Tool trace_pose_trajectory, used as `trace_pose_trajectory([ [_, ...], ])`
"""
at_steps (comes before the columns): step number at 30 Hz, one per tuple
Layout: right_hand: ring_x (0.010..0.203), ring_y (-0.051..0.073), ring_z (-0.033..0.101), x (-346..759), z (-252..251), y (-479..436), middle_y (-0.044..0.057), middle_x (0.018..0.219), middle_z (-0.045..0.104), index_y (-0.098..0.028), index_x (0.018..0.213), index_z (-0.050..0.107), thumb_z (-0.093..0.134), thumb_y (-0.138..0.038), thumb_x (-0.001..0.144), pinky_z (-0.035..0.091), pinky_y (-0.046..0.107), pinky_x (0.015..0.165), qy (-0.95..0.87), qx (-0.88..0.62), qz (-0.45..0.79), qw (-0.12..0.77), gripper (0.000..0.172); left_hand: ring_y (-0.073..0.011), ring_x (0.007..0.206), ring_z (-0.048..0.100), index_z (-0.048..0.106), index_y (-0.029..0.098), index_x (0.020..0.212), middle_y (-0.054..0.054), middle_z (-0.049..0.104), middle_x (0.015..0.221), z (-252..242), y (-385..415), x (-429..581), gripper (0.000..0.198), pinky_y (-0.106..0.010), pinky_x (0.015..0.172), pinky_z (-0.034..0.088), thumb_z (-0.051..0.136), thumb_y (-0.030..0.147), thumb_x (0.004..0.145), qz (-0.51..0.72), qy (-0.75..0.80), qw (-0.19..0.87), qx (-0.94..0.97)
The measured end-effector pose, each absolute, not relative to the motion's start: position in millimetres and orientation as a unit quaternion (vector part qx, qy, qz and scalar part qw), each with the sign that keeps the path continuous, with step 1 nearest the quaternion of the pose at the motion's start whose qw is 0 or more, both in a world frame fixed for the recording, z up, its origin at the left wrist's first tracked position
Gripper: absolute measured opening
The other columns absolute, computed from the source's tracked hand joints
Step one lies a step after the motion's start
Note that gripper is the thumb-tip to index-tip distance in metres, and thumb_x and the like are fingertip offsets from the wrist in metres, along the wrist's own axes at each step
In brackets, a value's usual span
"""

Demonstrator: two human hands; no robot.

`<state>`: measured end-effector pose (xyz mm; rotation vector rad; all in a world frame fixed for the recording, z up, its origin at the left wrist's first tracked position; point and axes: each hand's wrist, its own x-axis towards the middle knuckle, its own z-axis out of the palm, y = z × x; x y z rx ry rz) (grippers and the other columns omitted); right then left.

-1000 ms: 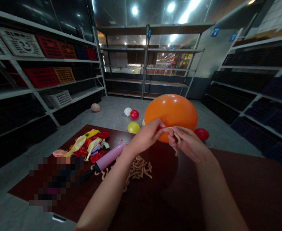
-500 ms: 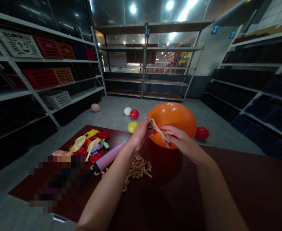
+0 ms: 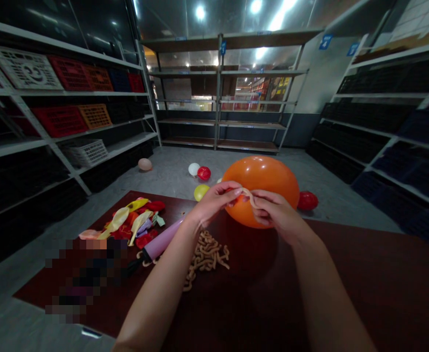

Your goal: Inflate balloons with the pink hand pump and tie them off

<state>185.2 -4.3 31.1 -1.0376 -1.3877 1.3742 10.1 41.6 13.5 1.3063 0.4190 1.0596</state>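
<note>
Between my hands a beige cord (image 3: 250,196) is stretched in a short curve, in front of a large inflated orange balloon (image 3: 264,173). My left hand (image 3: 220,199) pinches the cord's left end. The right part of the cord runs into my closed right hand (image 3: 273,210). Below them, a pile of similar beige cords (image 3: 209,254) lies on the dark red-brown table (image 3: 258,303). A pink-purple pump (image 3: 163,242) lies beside the pile, partly behind my left forearm. Farther left is a heap of uninflated balloons (image 3: 134,220) in mixed colours.
On the floor beyond the table are a yellow balloon (image 3: 201,192), a white one (image 3: 194,169), red ones (image 3: 307,200) and a peach one (image 3: 144,165). Shelves with crates (image 3: 56,121) line both sides, and a metal rack (image 3: 218,122) stands at the back. A blurred patch covers the table's left part.
My hands have drawn closer together, and the cord between them now shows as a shorter, more curved piece. My left hand has shifted slightly right.
</note>
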Motion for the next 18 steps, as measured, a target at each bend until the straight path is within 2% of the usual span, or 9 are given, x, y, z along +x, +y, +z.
trace_pose_trajectory([
  [4,0.049,0.008,0.042,184,32,-3,-0.005,0.057,0.051,-0.018,0.095,0.063,0.067,-0.041,0.074,0.025,0.023,0.043,-0.529,-0.414,0.555,0.49,0.032,-0.0101,0.077,0.058,0.073,0.016,0.083,-0.001,0.065,0.082,20,38,6,0.016,-0.024,0.077,0.043,0.079,0.028,0.075,0.446,0.153,0.616,0.631],
  [7,0.049,0.008,0.045,182,30,-2,-0.005,0.058,0.054,-0.019,0.1,0.062,0.067,-0.039,0.075,0.028,0.022,0.042,-0.543,-0.409,0.55,0.485,0.033,-0.014,0.086,0.063,0.073,0.017,0.083,-0.003,0.069,0.087,24,35,8,0.013,-0.029,0.086,0.046,0.078,0.026,0.075,0.449,0.157,0.594,0.649],
  [12,0.048,0.009,0.048,177,28,-5,-0.006,0.06,0.051,-0.022,0.094,0.058,0.062,-0.041,0.082,0.034,0.022,0.042,-0.589,-0.379,0.552,0.453,0.023,-0.0113,0.073,0.062,0.072,0.016,0.084,-0.003,0.069,0.08,28,33,18,0.014,-0.026,0.075,0.048,0.075,0.028,0.078,0.513,0.196,0.536,0.642],
  [15,0.047,0.01,0.051,174,29,-7,-0.006,0.059,0.055,-0.024,0.106,0.056,0.058,-0.037,0.085,0.037,0.023,0.044,-0.613,-0.37,0.548,0.432,0.025,-0.0072,0.059,0.054,0.068,0.015,0.084,0.001,0.063,0.069,29,32,24,0.02,-0.021,0.06,0.043,0.074,0.033,0.078,0.563,0.231,0.499,0.617],
  [18,0.046,0.011,0.055,173,30,-7,-0.004,0.063,0.062,-0.024,0.116,0.054,0.056,-0.04,0.088,0.04,0.025,0.046,-0.63,-0.374,0.535,0.419,0.032,-0.0066,0.057,0.053,0.064,0.014,0.085,0.001,0.061,0.068,28,31,27,0.023,-0.02,0.057,0.043,0.07,0.036,0.081,0.58,0.236,0.499,0.599],
])
